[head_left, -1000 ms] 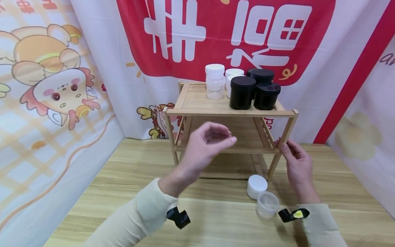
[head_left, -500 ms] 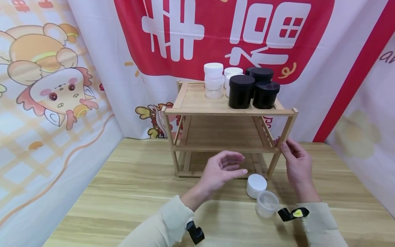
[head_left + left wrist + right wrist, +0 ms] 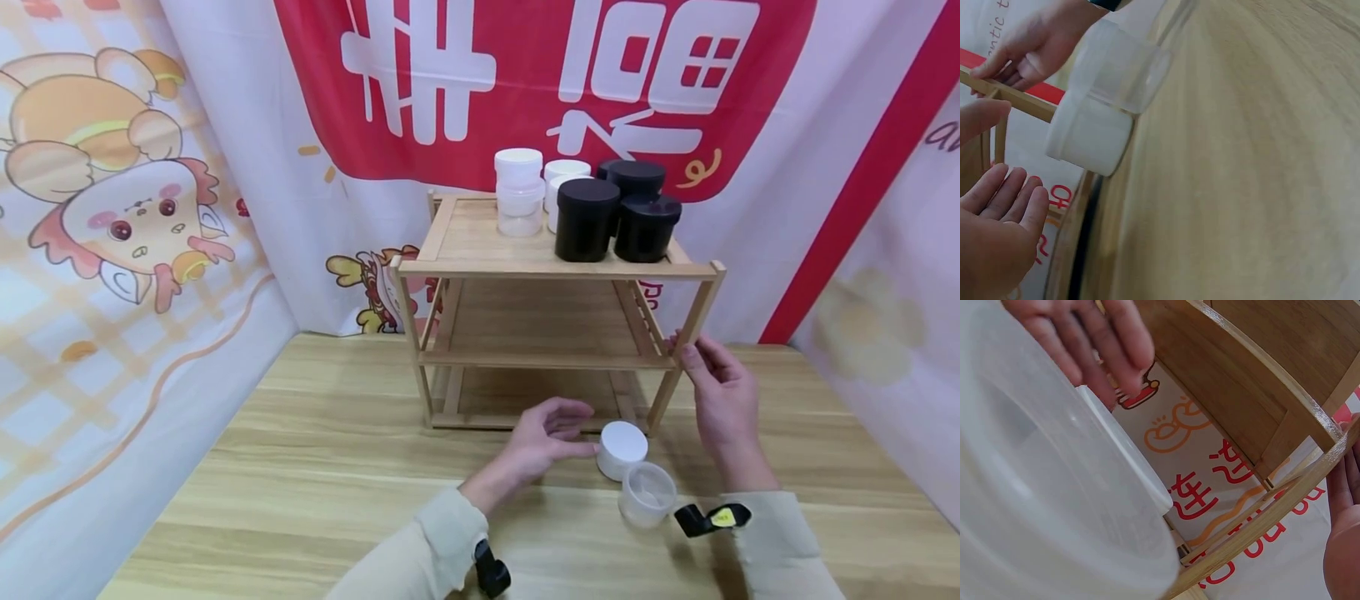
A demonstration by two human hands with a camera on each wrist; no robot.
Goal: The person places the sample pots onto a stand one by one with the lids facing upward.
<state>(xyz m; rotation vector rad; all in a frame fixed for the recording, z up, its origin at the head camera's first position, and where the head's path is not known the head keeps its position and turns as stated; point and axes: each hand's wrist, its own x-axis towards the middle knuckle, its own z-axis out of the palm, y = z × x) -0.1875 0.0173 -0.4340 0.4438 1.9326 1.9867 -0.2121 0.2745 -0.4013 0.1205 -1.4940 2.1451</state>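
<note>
My left hand (image 3: pixel 543 442) reaches in from the left, thumb and fingers spread apart, just short of a white lidded jar (image 3: pixel 622 450) on the table. In the left wrist view a gap shows between those fingers (image 3: pixel 1007 200) and the jar. Right beside the white jar, on its near side, stands a translucent plastic jar (image 3: pixel 648 493); it fills much of the right wrist view. My right hand (image 3: pixel 723 400) holds the front right post of a three-tier wooden shelf (image 3: pixel 551 361), thumb in front and fingers partly hidden behind the post.
On the shelf's top tier stand several black jars (image 3: pixel 587 221), white jars (image 3: pixel 567 171) and a stack of a white jar on a translucent one (image 3: pixel 519 200). A wood-grain table (image 3: pixel 315 467) carries the shelf. Printed cloth (image 3: pixel 360 208) hangs behind and at both sides.
My left hand has come down from in front of the middle tier and moved right, to beside the white jar. My right hand has stayed on the shelf post.
</note>
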